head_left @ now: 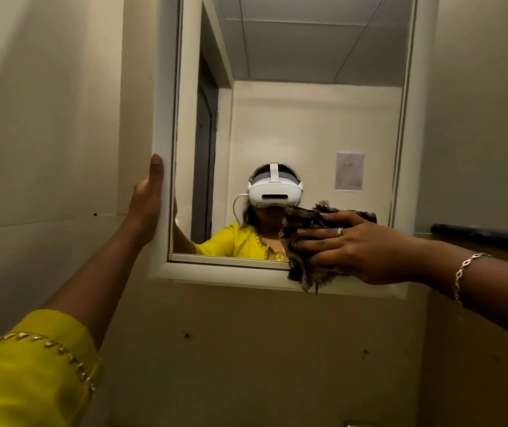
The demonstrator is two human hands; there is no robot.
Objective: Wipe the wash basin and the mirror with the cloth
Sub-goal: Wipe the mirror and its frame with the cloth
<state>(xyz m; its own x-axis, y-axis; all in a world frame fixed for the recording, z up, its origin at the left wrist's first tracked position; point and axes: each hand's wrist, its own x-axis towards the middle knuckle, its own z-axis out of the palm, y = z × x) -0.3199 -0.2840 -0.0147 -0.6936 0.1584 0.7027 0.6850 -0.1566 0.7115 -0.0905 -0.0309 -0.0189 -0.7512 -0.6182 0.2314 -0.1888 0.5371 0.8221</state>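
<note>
Cloth [308, 241]: dark brown-and-tan weave, coarse, crumpled into a wad, frayed threads hanging off its lower edge. It sits pressed against the lower right part of the mirror [308, 118], its bottom edge draping over the white frame [166, 87] along the sill. Right hand [354, 245] lies flat over the cloth, fingers spread and pressing it to the glass, grip clamped on the fabric; a ring shows on one finger, a silver chain-link bracelet [465, 269] on the wrist. Left hand [146, 204] is wrapped around the left side of the frame, thumb up along the frame's outer face, fingers hidden behind the edge toward the glass. Left arm carries a yellow sleeve [31, 371] with a row of small gold beads at the cuff. Mirror is rectangular, glass smooth and glossy, frame matte white and boxy, standing out from a plain cream wall [46, 118] with a few dark specks. Wash basin is out of view.
</note>
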